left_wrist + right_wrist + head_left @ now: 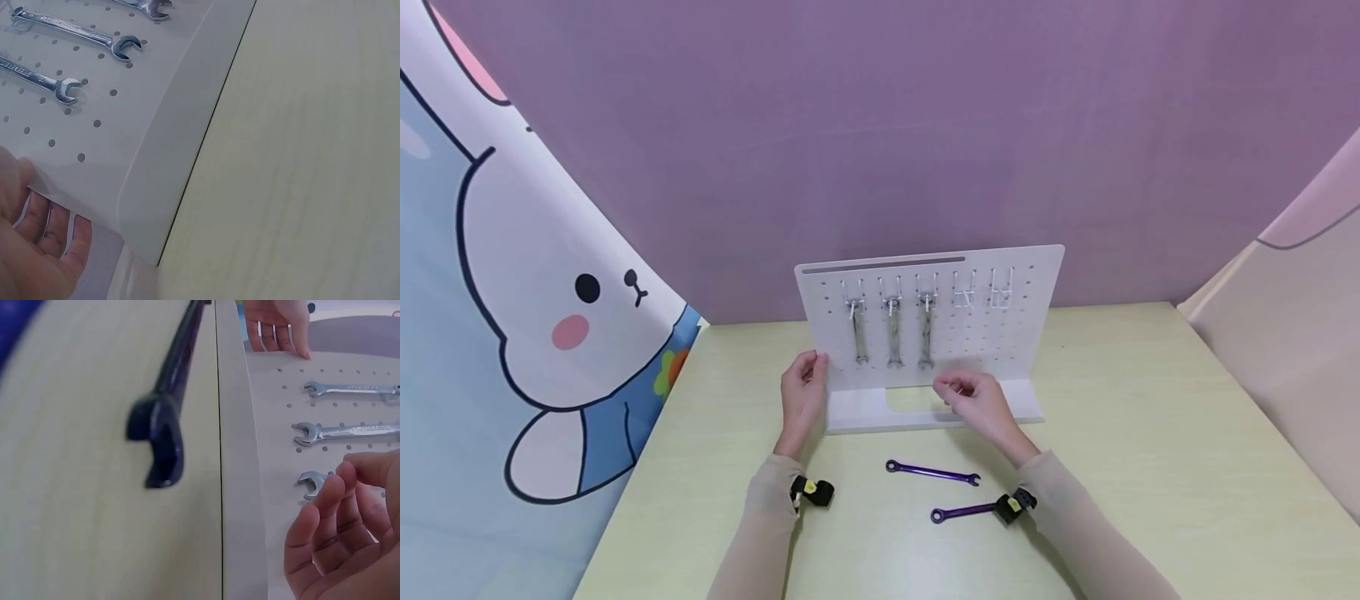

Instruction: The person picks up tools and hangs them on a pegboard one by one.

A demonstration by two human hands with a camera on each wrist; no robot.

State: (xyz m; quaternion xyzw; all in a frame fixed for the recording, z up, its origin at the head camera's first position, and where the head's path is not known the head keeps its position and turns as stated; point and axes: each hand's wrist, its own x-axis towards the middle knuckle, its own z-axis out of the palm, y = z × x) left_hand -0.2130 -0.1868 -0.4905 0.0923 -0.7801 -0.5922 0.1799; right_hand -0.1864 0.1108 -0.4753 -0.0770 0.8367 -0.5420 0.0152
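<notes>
A white pegboard [985,350] stands upright on its base. Three silver wrenches hang side by side on its hooks: a left one [860,337], a middle one [894,337] and a right one [926,337]. My left hand [802,396] grips the board's left edge, thumb at the front face and fingers behind it in the left wrist view. In front of the board's lower part is my right hand [981,404], fingers loosely curled with nothing between them, near the right silver wrench's open end [311,482].
On the table [1150,467], in front of the base, lies one purple wrench [932,472]. A second purple wrench [966,511] sits nearer, partly covered by the right wrist camera [1009,508]. Two white hooks [964,293] at the board's right bear no wrench. Behind hangs a purple curtain [925,150].
</notes>
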